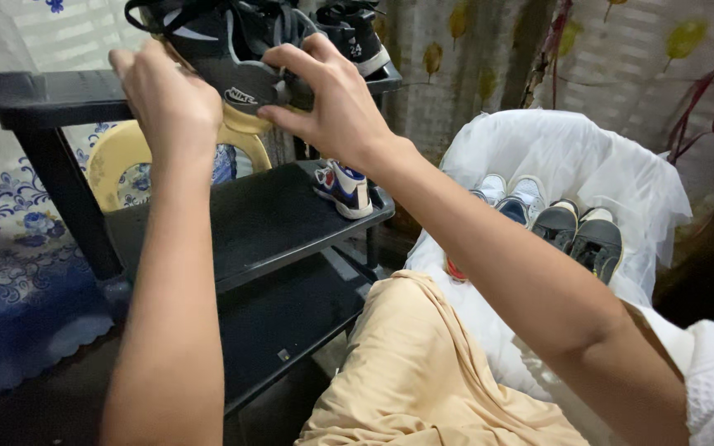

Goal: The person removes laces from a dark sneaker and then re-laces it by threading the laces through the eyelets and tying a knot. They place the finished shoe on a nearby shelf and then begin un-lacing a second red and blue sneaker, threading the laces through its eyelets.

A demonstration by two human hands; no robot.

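Fingers of my left hand (pixel 167 95) and right hand (pixel 332 103) clamp the dark sneaker (pixel 229 49): light, flexible upper, stiff sole, best gripped at the sole edges

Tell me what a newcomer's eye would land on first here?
Probably both hands at top centre: the left hand and right hand grip a dark sneaker on the top tier of a black shoe rack. Next, a small blue-and-white shoe on the middle shelf, and pairs of shoes in a white-lined basket at right.
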